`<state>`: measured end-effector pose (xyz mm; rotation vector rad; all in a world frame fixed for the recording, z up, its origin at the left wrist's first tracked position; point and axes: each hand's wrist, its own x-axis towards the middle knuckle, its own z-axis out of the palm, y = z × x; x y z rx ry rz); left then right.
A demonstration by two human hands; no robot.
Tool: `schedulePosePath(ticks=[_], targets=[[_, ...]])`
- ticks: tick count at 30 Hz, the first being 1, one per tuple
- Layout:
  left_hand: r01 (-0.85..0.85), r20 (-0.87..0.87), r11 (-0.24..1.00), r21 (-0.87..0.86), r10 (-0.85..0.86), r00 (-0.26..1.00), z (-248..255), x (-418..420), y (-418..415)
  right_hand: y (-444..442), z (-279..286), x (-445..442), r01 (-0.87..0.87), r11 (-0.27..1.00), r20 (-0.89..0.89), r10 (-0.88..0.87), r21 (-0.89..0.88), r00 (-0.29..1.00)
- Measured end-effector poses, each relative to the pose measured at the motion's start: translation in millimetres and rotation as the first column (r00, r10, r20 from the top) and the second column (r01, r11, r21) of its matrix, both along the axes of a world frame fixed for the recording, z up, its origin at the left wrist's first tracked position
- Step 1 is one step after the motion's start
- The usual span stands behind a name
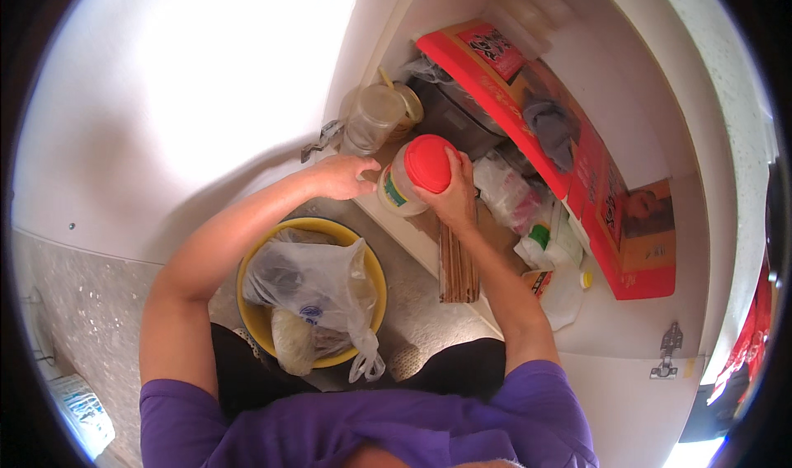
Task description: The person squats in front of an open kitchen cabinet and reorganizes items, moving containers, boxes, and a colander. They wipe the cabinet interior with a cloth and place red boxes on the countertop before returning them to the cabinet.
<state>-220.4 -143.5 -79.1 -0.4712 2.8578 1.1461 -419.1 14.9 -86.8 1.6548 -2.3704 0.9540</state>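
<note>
My right hand [455, 199] grips a clear jar [399, 189] by its red lid [428, 164], inside the low cabinet. The jar bears a green label and leans towards my left. Just left of it, my left hand [343, 176] has its thumb and fingers apart and holds nothing. Behind the left hand stands an empty clear jar [374, 110] beside another glass jar [408, 100]. A bundle of thin wooden sticks [458, 270] lies below my right hand, jutting over the cabinet's edge. On the floor before me, a yellow basin [378, 282] holds filled plastic bags [309, 276].
A red and orange cardboard box [557, 134] leans across the cabinet. Behind it sits a dark container [455, 115]. Plastic bags [504, 189] and a plastic jug with a yellow cap [566, 295] lie at the right. Open cabinet doors [185, 97] flank me, with metal hinges [668, 350].
</note>
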Motion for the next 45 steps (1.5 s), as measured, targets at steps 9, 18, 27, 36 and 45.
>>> schedulePosePath(ticks=[9, 18, 27, 36, 45], targets=[[-0.071, -0.101, 0.993, -0.092, 0.062, 0.993, 12.7, -1.7, 5.5, 30.2, 82.9, 19.3, -0.135, 0.986, 0.138, 0.121, 0.096, 0.983], [-0.339, -0.654, 0.786, -0.516, -0.106, 0.749, 57.4, -93.1, -0.3, -7.7, 194.2, -155.1, 0.066, 0.961, -0.07, -0.087, -0.267, 0.994], [-0.396, -0.636, 0.715, -0.576, -0.088, 0.767, 67.3, -181.2, -22.5, -121.1, 180.0, -288.6, 0.21, 0.978, -0.793, -0.126, 0.002, 0.595], [-0.43, -0.684, 0.732, -0.529, -0.068, 0.727, 63.8, -182.4, -16.5, -152.7, 177.5, -298.2, 0.38, 0.921, -0.897, -0.092, 0.089, 0.433], [-0.45, -0.628, 0.665, -0.596, -0.038, 0.777, 64.0, -189.2, -13.3, -32.5, 184.8, -311.7, 0.473, 0.877, -0.865, -0.169, 0.086, 0.473]])
